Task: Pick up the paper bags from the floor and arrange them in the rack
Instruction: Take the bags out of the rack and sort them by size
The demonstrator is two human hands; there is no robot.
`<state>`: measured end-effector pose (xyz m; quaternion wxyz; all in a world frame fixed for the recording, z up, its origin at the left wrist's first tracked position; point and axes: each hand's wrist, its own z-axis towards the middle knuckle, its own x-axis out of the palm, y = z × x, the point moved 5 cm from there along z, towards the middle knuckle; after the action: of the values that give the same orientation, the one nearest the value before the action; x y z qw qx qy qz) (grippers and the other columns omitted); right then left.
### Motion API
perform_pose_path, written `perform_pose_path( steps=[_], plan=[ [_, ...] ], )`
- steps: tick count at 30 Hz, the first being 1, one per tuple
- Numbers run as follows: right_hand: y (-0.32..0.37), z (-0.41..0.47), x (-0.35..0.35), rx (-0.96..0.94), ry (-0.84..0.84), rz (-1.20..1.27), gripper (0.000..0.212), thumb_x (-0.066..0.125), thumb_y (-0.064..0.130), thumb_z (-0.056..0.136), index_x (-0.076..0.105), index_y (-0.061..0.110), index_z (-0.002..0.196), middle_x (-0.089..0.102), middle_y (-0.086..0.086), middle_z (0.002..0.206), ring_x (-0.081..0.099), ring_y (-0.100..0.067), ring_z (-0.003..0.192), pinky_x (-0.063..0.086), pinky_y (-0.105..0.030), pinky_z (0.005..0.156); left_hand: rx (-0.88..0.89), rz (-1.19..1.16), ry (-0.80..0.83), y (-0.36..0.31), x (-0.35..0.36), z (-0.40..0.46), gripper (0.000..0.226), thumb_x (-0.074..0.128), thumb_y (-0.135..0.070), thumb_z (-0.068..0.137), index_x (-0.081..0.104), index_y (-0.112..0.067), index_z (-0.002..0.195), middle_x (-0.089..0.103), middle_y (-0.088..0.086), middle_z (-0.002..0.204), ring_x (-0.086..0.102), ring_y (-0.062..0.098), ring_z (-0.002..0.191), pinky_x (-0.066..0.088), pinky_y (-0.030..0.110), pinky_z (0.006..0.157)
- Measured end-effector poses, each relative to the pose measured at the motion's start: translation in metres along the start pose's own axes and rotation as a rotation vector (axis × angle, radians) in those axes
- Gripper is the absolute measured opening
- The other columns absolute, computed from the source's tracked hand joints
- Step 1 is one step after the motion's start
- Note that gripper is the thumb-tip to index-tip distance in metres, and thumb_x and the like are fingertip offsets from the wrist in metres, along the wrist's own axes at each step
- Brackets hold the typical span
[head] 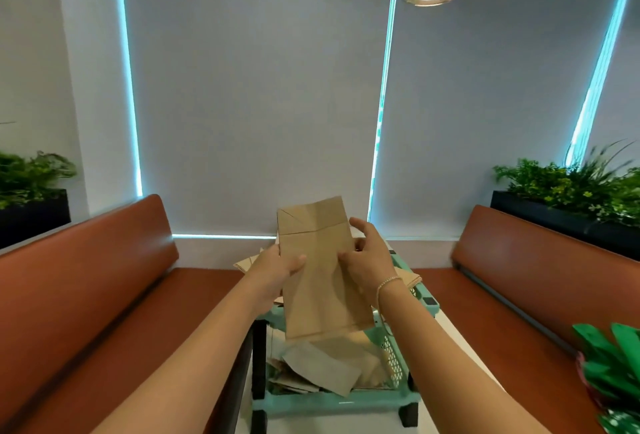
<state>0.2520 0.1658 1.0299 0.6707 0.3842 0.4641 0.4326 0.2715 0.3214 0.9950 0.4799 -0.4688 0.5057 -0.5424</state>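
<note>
two hands, left hand [277, 269] and right hand [367, 260], pinch one flat paper bag [320, 281] over one teal rack [398, 357] holding several more bags [322, 368].

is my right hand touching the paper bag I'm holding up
Touching. The head view shows the right hand with its thumb pressed on the front of the paper bag and its fingers at the bag's right edge.

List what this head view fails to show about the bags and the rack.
- Rack upper tier: hidden in the head view behind the held paper bag and both hands.
- Lower-tier bags: overlapping, number unclear.
- Left hand fingers: behind the bag; only the thumb shows.
- Floor: hidden by rack and arms; any bags left there unseen.
- Right hand: grips the bag's edge.
</note>
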Motion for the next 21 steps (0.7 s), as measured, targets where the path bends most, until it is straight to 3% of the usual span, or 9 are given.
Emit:
perform_pose_path(
  steps=[3,5,8,11,14,18,21],
  plan=[
    [-0.013,0.007,-0.007,0.04,0.011,-0.011,0.054,0.059,0.018,0.09,0.036,0.022,0.139,0.056,0.0,0.092,0.056,-0.015,0.088,0.049,-0.032,0.088,0.026,0.006,-0.077,0.0,0.001,0.005,0.024,0.053,-0.011,0.095,0.058,-0.011,0.118,0.067,0.008,0.109,0.063,0.025,0.102,0.051,0.04,0.087],
    [-0.024,0.013,-0.018,0.046,0.009,-0.13,0.054,0.059,0.031,0.09,0.037,0.019,0.138,0.058,-0.003,0.103,0.056,-0.019,0.099,0.047,-0.035,0.095,0.022,-0.016,-0.139,0.001,-0.001,0.007,0.023,0.053,-0.01,0.095,0.056,-0.011,0.118,0.065,0.009,0.111,0.062,0.027,0.103,0.05,0.044,0.091],
    [-0.049,0.024,-0.047,0.114,-0.04,-0.397,0.054,0.058,0.033,0.09,0.039,0.017,0.138,0.056,-0.009,0.125,0.053,-0.026,0.115,0.044,-0.038,0.1,0.029,-0.023,-0.223,0.003,-0.007,0.007,0.017,0.055,-0.012,0.094,0.056,-0.016,0.111,0.065,0.007,0.105,0.062,0.027,0.099,0.051,0.044,0.089],
    [-0.074,0.038,-0.076,0.23,-0.11,-0.676,0.043,0.057,0.028,0.086,0.049,0.017,0.127,0.061,-0.009,0.115,0.056,-0.028,0.107,0.049,-0.04,0.093,0.06,-0.042,-0.291,0.004,-0.012,0.007,0.012,0.058,-0.011,0.092,0.059,-0.018,0.101,0.067,0.007,0.1,0.064,0.028,0.093,0.052,0.043,0.086],
    [-0.085,0.047,-0.087,0.29,-0.113,-0.862,0.033,0.055,0.03,0.086,0.056,0.015,0.115,0.061,-0.007,0.109,0.054,-0.026,0.105,0.048,-0.038,0.093,0.063,-0.05,-0.308,0.009,-0.01,0.008,0.017,0.058,-0.01,0.092,0.06,-0.016,0.108,0.067,0.008,0.102,0.064,0.029,0.094,0.052,0.044,0.086],
    [-0.091,0.056,-0.082,0.322,-0.075,-0.966,0.048,0.058,0.051,0.084,0.055,0.015,0.115,0.058,-0.007,0.119,0.047,-0.026,0.116,0.042,-0.036,0.097,0.064,-0.028,-0.282,0.017,-0.008,0.007,0.019,0.056,-0.008,0.093,0.058,-0.015,0.11,0.067,0.01,0.103,0.064,0.03,0.095,0.052,0.045,0.088],
    [-0.095,0.062,-0.074,0.328,-0.054,-1.044,0.052,0.06,0.057,0.081,0.057,0.016,0.113,0.058,-0.006,0.118,0.046,-0.026,0.118,0.042,-0.036,0.097,0.062,0.006,-0.272,0.018,-0.015,0.011,0.015,0.057,-0.009,0.092,0.058,-0.014,0.107,0.067,0.013,0.105,0.064,0.031,0.094,0.052,0.046,0.088]
  ],
)
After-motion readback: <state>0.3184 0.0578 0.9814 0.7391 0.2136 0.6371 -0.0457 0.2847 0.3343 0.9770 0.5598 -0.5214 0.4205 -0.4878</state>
